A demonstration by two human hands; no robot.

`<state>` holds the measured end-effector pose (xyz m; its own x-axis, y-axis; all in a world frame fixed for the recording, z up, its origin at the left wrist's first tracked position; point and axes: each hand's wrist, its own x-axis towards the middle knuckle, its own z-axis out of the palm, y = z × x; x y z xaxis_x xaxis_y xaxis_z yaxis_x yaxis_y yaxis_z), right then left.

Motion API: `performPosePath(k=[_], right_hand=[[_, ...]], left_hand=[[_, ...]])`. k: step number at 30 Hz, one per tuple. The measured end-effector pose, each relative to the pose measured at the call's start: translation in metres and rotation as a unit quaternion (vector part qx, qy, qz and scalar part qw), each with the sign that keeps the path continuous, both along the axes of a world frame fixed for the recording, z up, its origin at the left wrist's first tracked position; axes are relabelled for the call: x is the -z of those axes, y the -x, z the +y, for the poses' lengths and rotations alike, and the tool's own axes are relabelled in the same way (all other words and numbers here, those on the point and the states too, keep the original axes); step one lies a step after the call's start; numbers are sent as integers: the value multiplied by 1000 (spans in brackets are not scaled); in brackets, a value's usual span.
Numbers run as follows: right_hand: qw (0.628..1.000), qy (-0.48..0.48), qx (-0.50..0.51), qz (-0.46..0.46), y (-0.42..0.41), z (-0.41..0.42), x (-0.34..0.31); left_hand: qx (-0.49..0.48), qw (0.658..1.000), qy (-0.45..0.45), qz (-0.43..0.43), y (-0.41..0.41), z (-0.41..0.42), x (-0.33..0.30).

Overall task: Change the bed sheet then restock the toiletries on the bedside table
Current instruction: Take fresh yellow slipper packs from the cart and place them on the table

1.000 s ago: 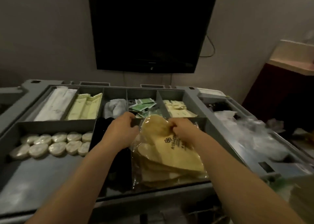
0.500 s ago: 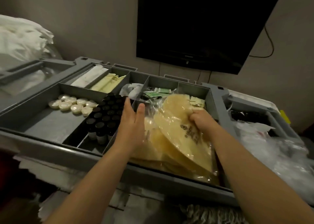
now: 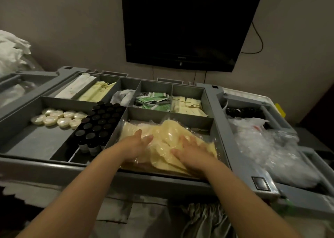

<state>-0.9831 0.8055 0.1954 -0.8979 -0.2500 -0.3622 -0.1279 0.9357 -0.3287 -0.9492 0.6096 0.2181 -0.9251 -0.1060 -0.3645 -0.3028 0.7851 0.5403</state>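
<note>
A grey partitioned cart tray (image 3: pixel 54 167) is set against a wall under a dark television (image 3: pixel 188 24), each compartment boxed in by upright dividers, with bare floor seen only in the left bin near the round soaps (image 3: pixel 57 118) beside the black-capped bottles (image 3: pixel 99 125). In the near right compartment a stack of yellow plastic-wrapped packets (image 3: pixel 173 131) is pressed flat under both hands. The left hand (image 3: pixel 134 144) and right hand (image 3: pixel 191 150) are laid palm-down with fingers spread, nothing pinched.

Clear-wrapped pale yellow slipper packs (image 3: pixel 168 135) lie stacked flat in the cart tray's (image 3: pixel 126 176) near compartment.
</note>
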Motion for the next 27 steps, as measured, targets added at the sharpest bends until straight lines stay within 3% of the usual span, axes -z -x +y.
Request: performPosePath(k=[3,7,10,14,16,18,19,20,22,24,27], right_hand=[[998,53,42,4,7,18,2],[990,134,41,31,1,14,-8],[991,128,16,46,-3,6,-11],[997,82,5,3,-2,9,-12],[995,99,-5,-10,-1,8,-17],[991,130,2,29,1,-1,-23],[989,138,14,49,2,-9,-25],[989,133,23,63,2,-16,-26],[995,73,20,70,1,-26,-23],[999,9,21,48,1,-24,-13],[999,2,34,-14,2,-8,3]], left_hand=[[-8,997,45,58,1,-3,0],[-8,994,-36,102,3,15,-6],[-65,988,-80,118,9,14,-12],[-99,984,101,112,5,-24,-24],[-127,966,167,150,-5,-29,-22],[-116,949,149,253,-12,-13,-18],[-65,951,130,274,-12,0,-14],[-4,960,118,254,-10,12,-8],[80,982,106,133,-5,25,4],[106,988,108,29,2,22,15],[119,985,124,-17,8,12,28]])
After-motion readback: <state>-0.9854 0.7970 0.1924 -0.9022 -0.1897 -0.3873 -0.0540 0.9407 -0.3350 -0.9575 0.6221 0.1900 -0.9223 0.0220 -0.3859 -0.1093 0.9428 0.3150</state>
